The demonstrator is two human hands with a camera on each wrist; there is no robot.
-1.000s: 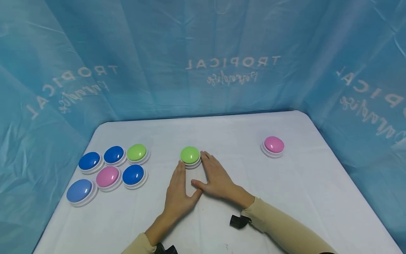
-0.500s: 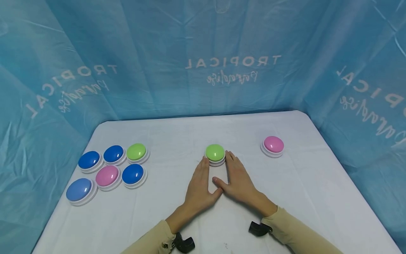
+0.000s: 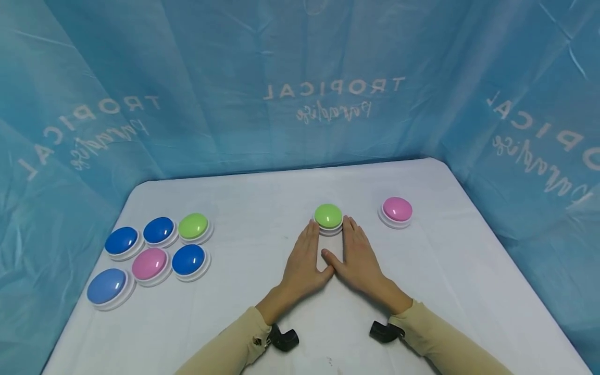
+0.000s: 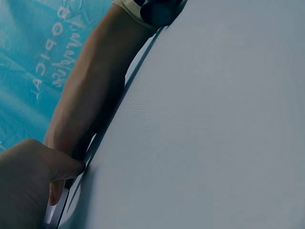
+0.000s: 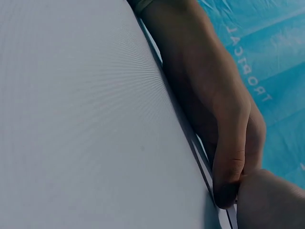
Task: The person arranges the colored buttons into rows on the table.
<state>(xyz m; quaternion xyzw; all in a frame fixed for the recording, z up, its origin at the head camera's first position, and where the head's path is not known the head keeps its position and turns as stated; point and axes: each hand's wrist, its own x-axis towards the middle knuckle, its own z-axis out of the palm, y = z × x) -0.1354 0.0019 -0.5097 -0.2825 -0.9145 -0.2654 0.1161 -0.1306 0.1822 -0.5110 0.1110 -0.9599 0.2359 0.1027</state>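
A dome button with a green top and white base (image 3: 328,216) sits on the white table, right of its middle in the head view. My left hand (image 3: 302,264) lies at its near left side with straight fingers, the fingertips right at the base. Along the right side, my right hand (image 3: 362,261) touches the base with straight fingers too. The two thumbs meet in front of the button. In the left wrist view, part of my left hand (image 4: 24,183) shows low at the edge; the right wrist view has my right hand (image 5: 271,202) at the bottom corner.
A pink dome button (image 3: 397,210) stands farther right. At the table's left, several more form a cluster: a green one (image 3: 193,226), a pink one (image 3: 149,264) and several blue ones (image 3: 189,260). Blue printed curtains (image 3: 234,104) enclose the table (image 3: 262,198) behind and at the sides.
Both hands have slid the green button to the right across the table, closer to the lone pink one. The head view has shifted slightly. The clustered buttons have kept their places on the table.
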